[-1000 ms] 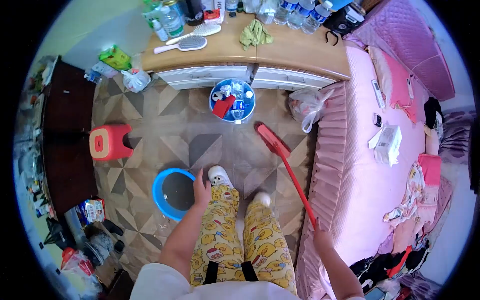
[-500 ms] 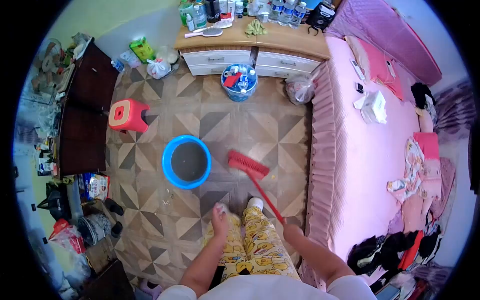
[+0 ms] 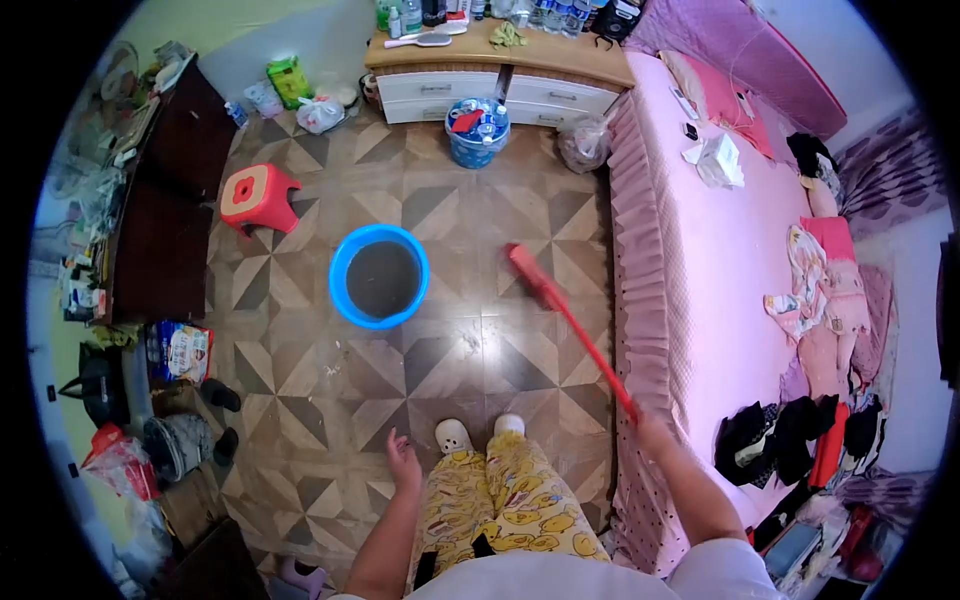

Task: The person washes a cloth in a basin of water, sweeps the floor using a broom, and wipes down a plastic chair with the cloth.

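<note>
My right hand (image 3: 653,436) is wrapped around the end of the handle of a red broom (image 3: 583,340), beside the bed's ruffled skirt. The broom's head points away from me toward the upper middle of the floor, seen narrow and slightly blurred, so I cannot tell whether it touches the tiles. My left hand (image 3: 403,464) hangs left of my legs with fingers apart and nothing in it. Ahead of it on the floor stands a blue basin (image 3: 338,300) of murky grey water. Small pale debris (image 3: 468,340) lies on the tiles between basin and broom.
A red stool (image 3: 262,200) stands left of the basin. Toward the drawers (image 3: 430,100) are a blue bin (image 3: 475,150) of bottles and a filled plastic bag (image 3: 583,145). The pink bed (image 3: 680,280) borders the right, a dark cabinet (image 3: 165,210) the left.
The broom has swung right and away from me, its head turning from broadside to narrow. My left hand has moved left and down, its fingers spreading. The view has shifted.
</note>
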Action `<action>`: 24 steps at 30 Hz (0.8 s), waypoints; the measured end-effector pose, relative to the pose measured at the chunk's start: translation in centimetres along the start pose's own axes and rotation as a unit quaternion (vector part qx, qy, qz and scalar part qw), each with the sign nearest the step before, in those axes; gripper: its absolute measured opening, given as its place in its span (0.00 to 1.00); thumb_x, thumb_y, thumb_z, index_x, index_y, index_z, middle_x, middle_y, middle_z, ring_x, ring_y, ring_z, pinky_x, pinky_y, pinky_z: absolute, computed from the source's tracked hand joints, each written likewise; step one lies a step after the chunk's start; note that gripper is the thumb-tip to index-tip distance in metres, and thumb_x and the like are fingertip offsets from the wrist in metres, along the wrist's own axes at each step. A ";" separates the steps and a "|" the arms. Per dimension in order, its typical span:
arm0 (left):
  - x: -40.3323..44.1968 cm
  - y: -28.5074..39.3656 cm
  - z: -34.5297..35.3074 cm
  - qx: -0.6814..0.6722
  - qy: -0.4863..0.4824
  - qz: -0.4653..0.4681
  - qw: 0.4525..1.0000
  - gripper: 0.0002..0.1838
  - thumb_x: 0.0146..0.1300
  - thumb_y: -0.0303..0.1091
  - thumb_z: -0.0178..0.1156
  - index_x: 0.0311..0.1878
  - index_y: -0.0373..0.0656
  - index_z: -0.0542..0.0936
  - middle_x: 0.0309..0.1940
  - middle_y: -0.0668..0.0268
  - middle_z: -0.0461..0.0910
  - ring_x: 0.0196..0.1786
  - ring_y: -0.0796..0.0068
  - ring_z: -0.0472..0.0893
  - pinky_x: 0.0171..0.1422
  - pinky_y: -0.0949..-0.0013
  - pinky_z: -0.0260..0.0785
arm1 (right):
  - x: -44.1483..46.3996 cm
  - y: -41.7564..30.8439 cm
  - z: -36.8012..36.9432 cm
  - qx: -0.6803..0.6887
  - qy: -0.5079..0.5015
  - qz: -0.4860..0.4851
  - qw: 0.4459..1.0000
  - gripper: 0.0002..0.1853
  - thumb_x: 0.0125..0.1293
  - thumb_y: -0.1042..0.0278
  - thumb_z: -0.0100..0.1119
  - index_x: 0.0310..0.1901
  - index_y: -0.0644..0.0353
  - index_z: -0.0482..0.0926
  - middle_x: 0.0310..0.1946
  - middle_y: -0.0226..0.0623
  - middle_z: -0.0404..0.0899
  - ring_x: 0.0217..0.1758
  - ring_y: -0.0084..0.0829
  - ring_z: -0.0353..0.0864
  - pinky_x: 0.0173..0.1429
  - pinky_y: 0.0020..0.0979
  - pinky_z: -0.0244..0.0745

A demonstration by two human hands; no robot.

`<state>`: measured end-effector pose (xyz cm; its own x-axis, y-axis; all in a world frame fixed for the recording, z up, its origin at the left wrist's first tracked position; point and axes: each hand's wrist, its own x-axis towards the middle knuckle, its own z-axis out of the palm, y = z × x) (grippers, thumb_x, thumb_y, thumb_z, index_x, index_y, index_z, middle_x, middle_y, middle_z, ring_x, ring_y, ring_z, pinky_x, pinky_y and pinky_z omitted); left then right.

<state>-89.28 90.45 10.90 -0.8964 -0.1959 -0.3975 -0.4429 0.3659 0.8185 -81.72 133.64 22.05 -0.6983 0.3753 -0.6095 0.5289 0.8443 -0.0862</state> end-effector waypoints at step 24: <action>-16.0 -6.3 -3.5 -0.093 0.076 -0.056 0.991 0.22 0.49 0.22 0.43 0.51 0.42 0.58 0.36 0.62 0.68 0.39 0.74 0.68 0.43 0.75 0.59 | -9.5 -15.4 18.0 -0.002 -0.212 -0.026 0.977 0.25 0.46 0.70 0.47 0.46 0.69 0.55 0.36 0.52 0.69 0.41 0.43 0.70 0.41 0.35 0.67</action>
<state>-72.07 88.11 13.54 -0.8234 -0.3657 -0.4339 -0.5157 0.1632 0.8411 -74.60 110.20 15.01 -0.4615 0.1404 -0.8760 0.4955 0.8598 -0.1233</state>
